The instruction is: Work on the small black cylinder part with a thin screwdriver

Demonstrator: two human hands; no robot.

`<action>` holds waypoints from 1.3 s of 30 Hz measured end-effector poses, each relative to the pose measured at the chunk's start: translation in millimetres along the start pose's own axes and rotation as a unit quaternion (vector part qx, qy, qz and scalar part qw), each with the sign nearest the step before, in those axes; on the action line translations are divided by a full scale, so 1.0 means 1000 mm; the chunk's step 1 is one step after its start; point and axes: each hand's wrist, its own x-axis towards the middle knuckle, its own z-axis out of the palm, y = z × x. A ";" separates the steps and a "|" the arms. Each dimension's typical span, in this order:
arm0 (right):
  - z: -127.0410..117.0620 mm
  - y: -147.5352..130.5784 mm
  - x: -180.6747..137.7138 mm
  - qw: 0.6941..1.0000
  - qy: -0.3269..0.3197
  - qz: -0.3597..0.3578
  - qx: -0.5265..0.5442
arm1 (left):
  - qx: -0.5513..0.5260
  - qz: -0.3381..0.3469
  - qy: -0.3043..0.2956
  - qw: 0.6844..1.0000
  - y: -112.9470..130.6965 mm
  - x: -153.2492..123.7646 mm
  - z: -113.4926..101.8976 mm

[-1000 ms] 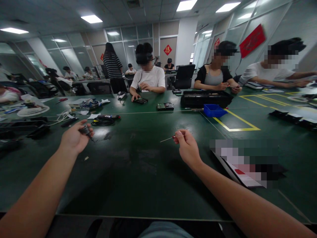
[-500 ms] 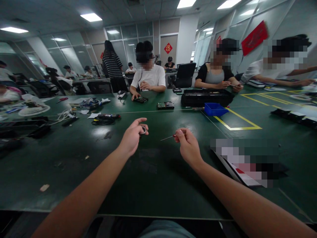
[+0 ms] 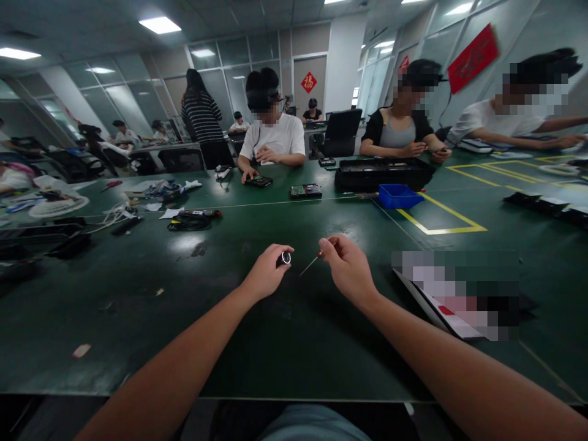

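Observation:
Between the thumb and fingers of my left hand (image 3: 265, 274) is a small black cylinder (image 3: 283, 259) with a bright silver ring at its end; its exact kind I cannot make out. My right hand (image 3: 348, 269) is closed on the red handle of a thin screwdriver (image 3: 311, 265). The metal shaft points down and left, toward the cylinder but apart from it. Both hands are above the green table (image 3: 294, 343).
A blue bin (image 3: 399, 196) stands beside a long black tray (image 3: 383, 174). A circuit-board device (image 3: 305, 191) and coiled black cable (image 3: 192, 220) lie farther off. At right is a partly blurred booklet (image 3: 441, 306). Co-workers sit across the table.
My left hand has moved right and slightly down, its fingers now closed round the black cylinder. The screwdriver tip has dipped lower, and the two hands are closer together.

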 end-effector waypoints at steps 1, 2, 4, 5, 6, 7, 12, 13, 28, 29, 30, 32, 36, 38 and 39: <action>0.000 -0.001 0.000 1.000 0.004 -0.002 0.018 | -0.001 0.004 0.003 1.000 -0.001 0.001 -0.002; 0.000 -0.002 0.000 0.999 0.009 -0.006 0.040 | -0.001 0.009 0.008 1.000 -0.002 0.001 -0.004; 0.001 -0.001 -0.001 0.995 0.024 -0.015 0.094 | -0.006 0.018 0.024 1.000 -0.004 0.002 -0.005; 0.001 -0.001 -0.001 0.993 0.031 -0.019 0.117 | -0.009 0.017 0.032 0.999 -0.005 0.002 -0.005; 0.002 0.000 -0.001 0.990 0.036 -0.021 0.133 | -0.010 0.015 0.040 0.999 -0.006 0.003 -0.005; 0.002 0.002 -0.001 0.989 0.037 -0.023 0.143 | -0.011 0.012 0.046 0.999 -0.007 0.003 -0.005; 0.005 0.008 0.000 0.990 0.017 -0.023 0.140 | 0.005 0.023 0.036 0.999 -0.003 0.002 -0.005; 0.006 0.009 -0.001 0.990 0.012 -0.023 0.135 | 0.006 0.025 0.032 0.999 -0.002 0.002 -0.005; 0.002 0.003 0.001 0.999 0.035 -0.019 0.017 | 0.000 0.047 0.016 0.999 -0.006 -0.001 -0.004; 0.001 0.002 0.001 0.999 0.036 -0.022 -0.004 | 0.003 0.049 0.015 0.999 -0.006 -0.001 -0.004; 0.000 0.000 0.001 0.998 0.039 -0.024 -0.030 | 0.007 0.050 0.015 0.999 -0.007 -0.001 -0.004; -0.001 -0.002 0.001 0.995 0.044 -0.033 -0.079 | 0.018 0.052 0.015 0.998 -0.006 -0.001 -0.005; -0.002 -0.003 -0.001 0.991 0.037 -0.068 -0.113 | 0.035 0.052 0.014 0.998 -0.006 0.000 -0.005; -0.002 -0.001 -0.002 0.990 0.029 -0.081 -0.110 | 0.039 0.053 0.012 0.998 -0.006 0.000 -0.005; -0.002 0.000 -0.002 0.990 0.027 -0.087 -0.108 | 0.039 0.053 0.012 0.998 -0.007 0.000 -0.006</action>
